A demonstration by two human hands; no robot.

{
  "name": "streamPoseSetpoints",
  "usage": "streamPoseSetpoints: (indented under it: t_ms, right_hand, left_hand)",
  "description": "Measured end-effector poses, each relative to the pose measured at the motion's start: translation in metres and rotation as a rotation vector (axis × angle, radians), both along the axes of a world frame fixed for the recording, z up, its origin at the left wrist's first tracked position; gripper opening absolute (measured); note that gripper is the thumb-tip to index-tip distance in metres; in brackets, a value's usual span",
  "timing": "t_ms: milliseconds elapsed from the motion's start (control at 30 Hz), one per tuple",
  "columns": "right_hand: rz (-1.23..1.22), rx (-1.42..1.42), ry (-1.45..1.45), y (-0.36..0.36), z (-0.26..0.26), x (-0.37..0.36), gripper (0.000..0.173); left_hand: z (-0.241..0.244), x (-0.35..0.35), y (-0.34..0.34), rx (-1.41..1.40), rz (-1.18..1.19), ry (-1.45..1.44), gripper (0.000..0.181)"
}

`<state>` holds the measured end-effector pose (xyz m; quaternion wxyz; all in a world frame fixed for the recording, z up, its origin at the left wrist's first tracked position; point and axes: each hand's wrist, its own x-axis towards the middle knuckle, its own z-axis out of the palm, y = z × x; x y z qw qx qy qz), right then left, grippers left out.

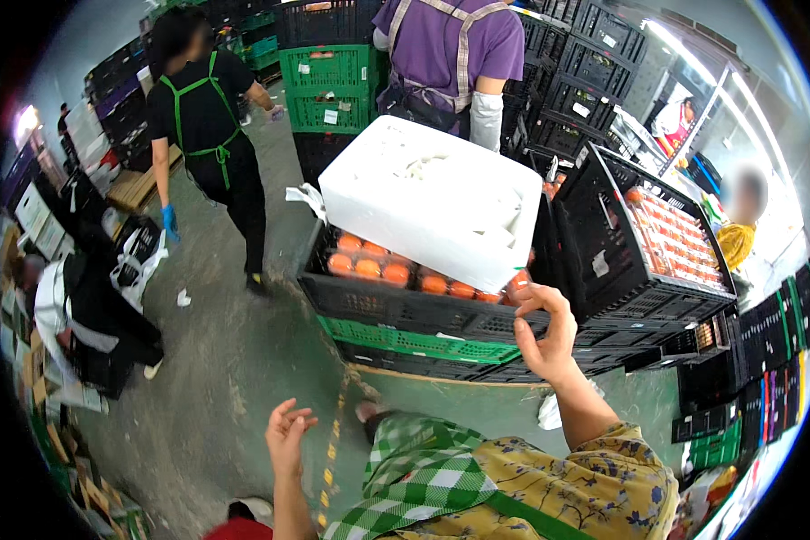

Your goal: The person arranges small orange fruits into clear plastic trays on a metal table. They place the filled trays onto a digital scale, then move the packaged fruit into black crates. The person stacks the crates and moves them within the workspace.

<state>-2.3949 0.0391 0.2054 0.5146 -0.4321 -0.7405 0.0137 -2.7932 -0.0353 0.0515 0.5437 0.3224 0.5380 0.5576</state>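
Observation:
My right hand (548,332) is raised at the near right corner of a black plastic crate (391,304), its fingers curled apart; whether they touch the crate or the packs is unclear. Clear packs of tomatoes (368,266) fill that crate. Across its top lies a tilted white foam box (432,209) with white wrapping material in it. My left hand (289,432) hangs over the floor at lower centre, fingers loosely bent, holding nothing. A green crate (418,341) sits under the black one.
At the right, a black crate (594,256) holds more packed tomatoes (674,233). A person in purple (455,47) stands behind the foam box. Another in a green-strapped apron (206,121) is at left; a third person (88,317) bends over. Green crates (327,88) are stacked behind.

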Motion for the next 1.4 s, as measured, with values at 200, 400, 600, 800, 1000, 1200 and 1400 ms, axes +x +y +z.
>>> streamPoseSetpoints:
  t_ms: [200,400,600,800,1000,1200,1400]
  right_hand:
    - [-0.059,0.028,0.034,0.105,-0.026,-0.110,0.042]
    - [-0.124,-0.080,-0.116,0.197,-0.013,-0.188,0.034]
    - [-0.311,-0.161,0.010,0.248,-0.010,-0.222,0.037]
    - [-0.620,-0.135,-0.020,0.291,-0.015,-0.277,0.040]
    - [-0.903,-0.148,-0.027,0.346,-0.006,-0.352,0.042]
    - [-1.061,-0.143,-0.098,0.384,0.005,-0.389,0.042]
    - [-1.149,-0.109,-0.086,0.450,-0.005,-0.380,0.043]
  left_hand:
    - [0.002,-0.084,0.117,-0.033,-0.025,0.063,0.039]
    - [-0.005,-0.192,0.173,-0.228,0.102,0.161,0.035]
    - [-0.019,-0.268,0.250,-0.348,0.068,0.113,0.037]
    - [-0.039,-0.328,0.388,-0.252,-0.226,0.044,0.038]
    - [-0.036,-0.397,0.541,-0.239,-0.400,0.096,0.035]
    - [-0.022,-0.400,0.683,-0.132,-0.557,0.113,0.035]
    - [-0.018,-0.352,0.800,-0.047,-0.666,0.067,0.034]
